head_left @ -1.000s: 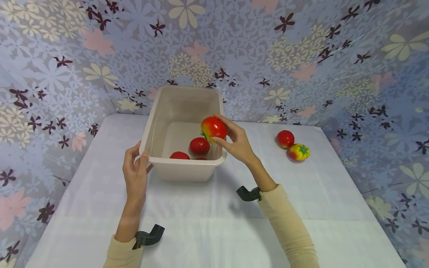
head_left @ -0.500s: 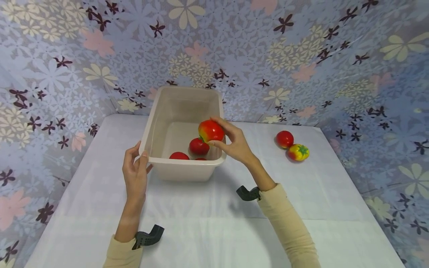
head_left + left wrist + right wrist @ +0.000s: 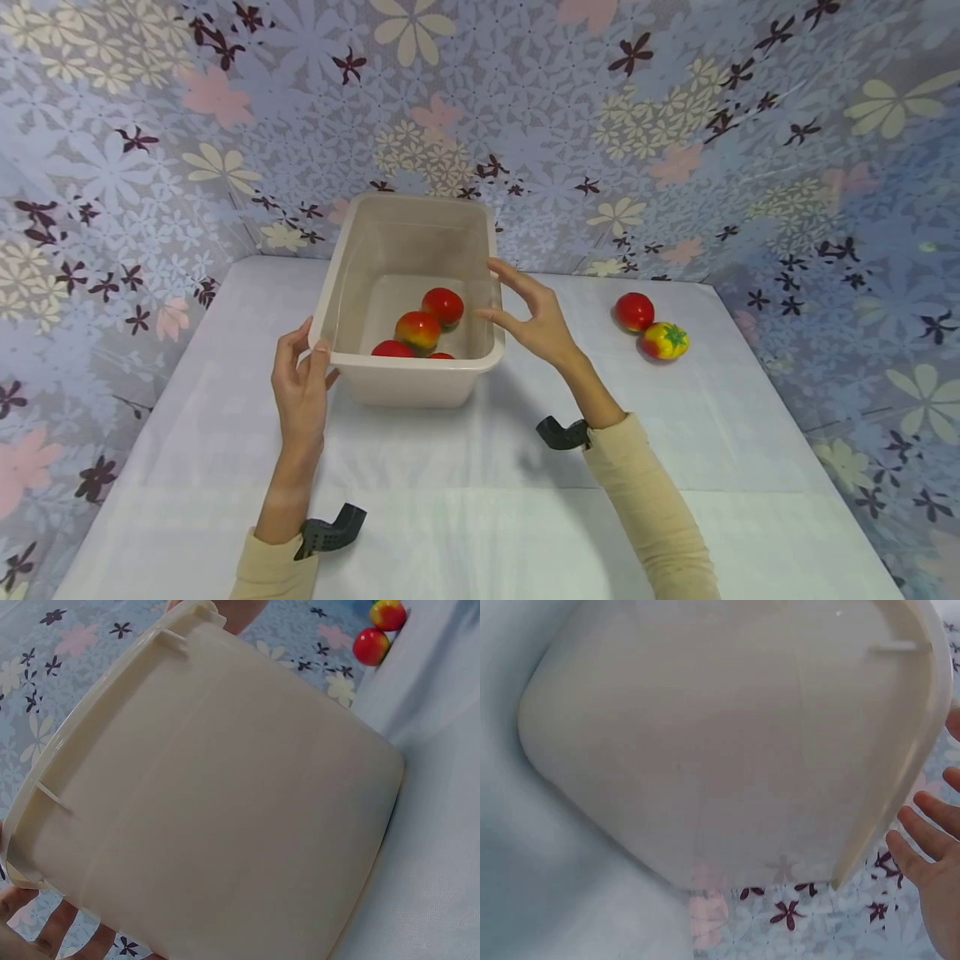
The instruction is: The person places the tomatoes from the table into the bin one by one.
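A beige plastic bin stands on the white-covered table. Inside it lie several shiny toy tomatoes, among them a red-and-yellow one and a red one; the near wall partly hides others. At the bin's near left corner, my left hand grips the rim, thumb on top and fingers below it on the outside. My right hand is at the right rim with nothing in it, its thumb and fingers spread apart. In the right wrist view, the fingers extend beside the bin's rim.
Two more toy tomatoes rest on the table to the right: a red one and a yellow-red one with a green leafy top. Flower-patterned fabric rises behind and at both sides of the table.
My right hand has let go of the red-and-yellow toy tomato, which now lies among the others in the bin. That hand has drawn back slightly right. My left hand keeps its grip.
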The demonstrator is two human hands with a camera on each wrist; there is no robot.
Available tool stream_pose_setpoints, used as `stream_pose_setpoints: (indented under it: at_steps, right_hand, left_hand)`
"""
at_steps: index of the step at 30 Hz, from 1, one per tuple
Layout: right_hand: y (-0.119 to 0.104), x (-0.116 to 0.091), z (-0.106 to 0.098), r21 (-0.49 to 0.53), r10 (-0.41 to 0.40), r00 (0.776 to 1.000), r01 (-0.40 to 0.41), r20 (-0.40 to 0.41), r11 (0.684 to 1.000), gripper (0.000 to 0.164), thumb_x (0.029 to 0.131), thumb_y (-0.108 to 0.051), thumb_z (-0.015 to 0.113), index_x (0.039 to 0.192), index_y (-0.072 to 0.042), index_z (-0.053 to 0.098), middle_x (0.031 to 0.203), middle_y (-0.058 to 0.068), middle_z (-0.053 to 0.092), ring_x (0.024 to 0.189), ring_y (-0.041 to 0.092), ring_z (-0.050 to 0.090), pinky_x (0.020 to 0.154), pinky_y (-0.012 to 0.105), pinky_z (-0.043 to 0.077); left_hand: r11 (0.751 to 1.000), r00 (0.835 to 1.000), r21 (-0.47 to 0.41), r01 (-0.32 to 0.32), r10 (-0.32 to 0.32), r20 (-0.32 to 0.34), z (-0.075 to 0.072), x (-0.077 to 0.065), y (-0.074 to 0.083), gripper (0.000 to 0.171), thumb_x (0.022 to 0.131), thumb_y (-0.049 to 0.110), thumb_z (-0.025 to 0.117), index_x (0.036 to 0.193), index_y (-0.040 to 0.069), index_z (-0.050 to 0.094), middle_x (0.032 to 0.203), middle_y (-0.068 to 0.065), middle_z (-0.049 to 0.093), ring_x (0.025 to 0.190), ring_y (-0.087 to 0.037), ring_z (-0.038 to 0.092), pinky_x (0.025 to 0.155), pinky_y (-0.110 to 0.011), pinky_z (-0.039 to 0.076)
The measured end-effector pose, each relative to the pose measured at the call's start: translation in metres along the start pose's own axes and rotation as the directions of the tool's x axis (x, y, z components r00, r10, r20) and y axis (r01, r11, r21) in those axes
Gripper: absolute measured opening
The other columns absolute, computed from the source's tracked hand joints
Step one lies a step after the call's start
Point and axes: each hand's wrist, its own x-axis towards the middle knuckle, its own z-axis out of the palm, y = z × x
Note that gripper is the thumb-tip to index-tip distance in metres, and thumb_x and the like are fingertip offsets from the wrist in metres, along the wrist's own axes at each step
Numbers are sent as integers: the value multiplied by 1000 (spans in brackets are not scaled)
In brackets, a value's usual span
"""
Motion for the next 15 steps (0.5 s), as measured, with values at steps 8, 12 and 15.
stream_pose_setpoints:
  at_steps: [8, 12, 15]
  right_hand:
    - [9, -10, -11, -43, 33, 998, -36, -54, 998, 60, 81, 7, 73, 135, 13, 47, 142, 28, 48, 136, 38, 42, 114, 47, 35]
    - [13, -16, -18, -51, 41, 996, -45, -84, 998, 60, 82, 7, 72, 136, 14, 47, 143, 28, 47, 136, 38, 42, 114, 48, 35]
    - [18, -20, -22, -55, 47, 994, -53, -103, 997, 59, 83, 7, 72, 136, 13, 47, 142, 28, 47, 136, 38, 42, 114, 49, 35]
  left_hand:
    - [1000, 1000, 20, 14, -14, -5, 0, 0, 0, 41, 101, 17, 52, 140, 7, 46, 126, -2, 50, 126, -33, 52, 88, -35, 53]
    - [1000, 1000, 13, 17, -17, -5, 0, -1, 0, 41, 101, 17, 52, 140, 7, 46, 126, -2, 50, 126, -32, 52, 89, -34, 53]
    - [1000, 1000, 9, 14, -14, -12, 0, -1, 0, 40, 101, 16, 52, 139, 7, 47, 126, -2, 50, 126, -33, 52, 87, -31, 54]
